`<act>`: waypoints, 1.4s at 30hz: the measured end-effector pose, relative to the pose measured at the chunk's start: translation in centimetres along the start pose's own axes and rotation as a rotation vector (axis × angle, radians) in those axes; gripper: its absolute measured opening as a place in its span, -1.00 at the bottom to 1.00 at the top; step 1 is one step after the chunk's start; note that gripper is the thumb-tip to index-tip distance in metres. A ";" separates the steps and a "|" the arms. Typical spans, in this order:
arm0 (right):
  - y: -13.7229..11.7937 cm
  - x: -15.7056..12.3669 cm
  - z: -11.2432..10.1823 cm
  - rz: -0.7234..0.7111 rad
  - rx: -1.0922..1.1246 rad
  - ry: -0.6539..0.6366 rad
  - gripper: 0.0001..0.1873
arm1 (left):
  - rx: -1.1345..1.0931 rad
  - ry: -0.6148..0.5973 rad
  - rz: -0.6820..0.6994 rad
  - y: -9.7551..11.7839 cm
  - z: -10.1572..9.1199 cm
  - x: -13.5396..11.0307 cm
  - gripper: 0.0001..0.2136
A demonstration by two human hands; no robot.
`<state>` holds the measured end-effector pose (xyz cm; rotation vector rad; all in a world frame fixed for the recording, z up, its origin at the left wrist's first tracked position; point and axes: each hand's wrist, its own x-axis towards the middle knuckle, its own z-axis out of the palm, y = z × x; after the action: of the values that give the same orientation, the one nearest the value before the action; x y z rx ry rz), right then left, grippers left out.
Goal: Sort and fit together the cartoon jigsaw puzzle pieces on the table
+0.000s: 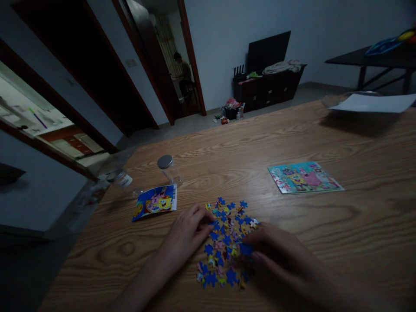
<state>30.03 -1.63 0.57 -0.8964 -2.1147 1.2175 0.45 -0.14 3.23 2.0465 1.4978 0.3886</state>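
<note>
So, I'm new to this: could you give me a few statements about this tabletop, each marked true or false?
1. The left hand and right hand are both at the puzzle pieces. True.
2. All the puzzle pieces form one finished picture. False: many lie loose and scattered.
3. A grey-lidded jar is on the table. True.
4. The teal picture card lies under the right hand. False: the teal picture card lies beyond it, uncovered.
</note>
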 end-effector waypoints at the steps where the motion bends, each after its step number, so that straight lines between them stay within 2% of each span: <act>1: 0.0 0.0 0.0 -0.003 -0.008 -0.008 -0.80 | -0.014 -0.004 -0.004 0.0 0.0 0.0 -0.93; 10: -0.6 0.1 0.0 0.014 0.001 0.017 -0.76 | -0.032 0.005 0.015 0.0 0.2 -0.5 -0.92; 27: 0.8 0.5 -0.2 -0.016 -0.049 0.061 -0.72 | -0.025 -0.051 0.047 0.1 -0.2 -0.9 -0.86; 31: 1.0 2.2 -2.0 -0.056 -0.100 0.099 -0.77 | -0.039 -0.053 0.064 0.1 -0.2 -0.9 -0.89; 36: 1.6 5.5 -4.4 -0.116 -0.195 0.141 -0.78 | -0.030 -0.066 0.116 0.3 -0.2 -1.1 -0.89; 42: 4.0 9.7 -4.9 -0.258 -0.370 0.219 -0.76 | -0.044 -0.047 0.129 0.2 -0.1 -1.4 -0.87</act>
<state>28.50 9.86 0.43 -0.8317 -2.2252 0.5823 0.10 -1.42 3.58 2.1090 1.3223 0.4178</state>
